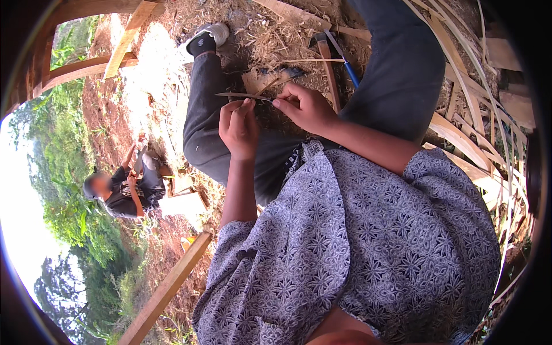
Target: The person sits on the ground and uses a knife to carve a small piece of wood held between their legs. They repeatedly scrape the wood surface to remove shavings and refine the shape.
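Underneath, the ground (106, 112): strewn with wood shavings (259, 43).
Long wood strips (468, 141): piled beyond the right leg (402, 72), perhaps leaving working room.
Wooden-handled tool (329, 72) and blue-handled knife (351, 75): lying between the legs, seemingly for easy reach.
Right hand (310, 112): fingers closed around one end, probably for control.
Left hand (238, 131): fingers pinched at the middle, likely steadying.
Thin pointed piece (231, 94): between both hands, tip leftward; blade or sliver, I cannot tell.

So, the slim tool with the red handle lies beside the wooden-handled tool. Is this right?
Not quite: in the head view, the slim tool has a blue handle, not red. It does lie beside the wooden-handled tool.
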`<state>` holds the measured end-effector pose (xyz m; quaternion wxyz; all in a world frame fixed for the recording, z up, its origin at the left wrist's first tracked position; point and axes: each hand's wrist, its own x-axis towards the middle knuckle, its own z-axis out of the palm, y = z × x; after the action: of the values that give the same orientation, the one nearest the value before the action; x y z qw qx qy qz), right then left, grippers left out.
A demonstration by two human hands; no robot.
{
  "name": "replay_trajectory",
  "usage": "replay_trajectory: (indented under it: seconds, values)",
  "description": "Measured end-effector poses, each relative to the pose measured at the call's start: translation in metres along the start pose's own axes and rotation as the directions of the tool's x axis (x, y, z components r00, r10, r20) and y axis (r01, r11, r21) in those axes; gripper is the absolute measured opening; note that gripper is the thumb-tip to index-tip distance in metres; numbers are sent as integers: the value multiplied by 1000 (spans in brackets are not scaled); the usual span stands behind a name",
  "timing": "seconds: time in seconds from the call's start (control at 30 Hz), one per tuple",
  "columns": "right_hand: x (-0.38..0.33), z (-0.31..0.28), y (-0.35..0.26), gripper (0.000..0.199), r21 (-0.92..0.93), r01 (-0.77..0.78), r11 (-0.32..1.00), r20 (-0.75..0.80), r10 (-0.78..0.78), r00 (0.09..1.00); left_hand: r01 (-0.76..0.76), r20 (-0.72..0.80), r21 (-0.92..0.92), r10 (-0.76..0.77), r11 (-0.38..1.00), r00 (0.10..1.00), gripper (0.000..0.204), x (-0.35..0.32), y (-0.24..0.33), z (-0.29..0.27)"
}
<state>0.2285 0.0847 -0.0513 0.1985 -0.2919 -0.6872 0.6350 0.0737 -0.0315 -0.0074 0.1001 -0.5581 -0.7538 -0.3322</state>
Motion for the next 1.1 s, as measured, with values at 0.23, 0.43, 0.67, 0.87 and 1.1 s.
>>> replay_trajectory:
  seconds: [0.23, 0.43, 0.67, 0.87, 1.1]
  values:
    - [7, -4, 2, 26, 2, 22, 1000, -1, -22, 1000, 9, -19, -46, -10, 999, 1000, 18, 4, 1, 9]
    - [13, -5, 7, 34, -14, -12, 1000, -2, 12, 1000, 9, -49, -49, -11, 999, 999, 19, 0, 2, 9]
    - [23, -10, 59, 30, -209, -123, 970, -36, 118, 992, -34, -48, -45, 31, 998, 998, 20, 11, -4, 15]
    - [27, -12, 80, 32, -159, -145, 977, 32, 152, 988, -29, -63, -51, 26, 998, 998, 21, 7, -5, 10]
    - [22, -3, 41, 30, -238, -25, 971, 44, 37, 998, -47, -31, -72, 45, 996, 999, 23, 1, -19, 1]
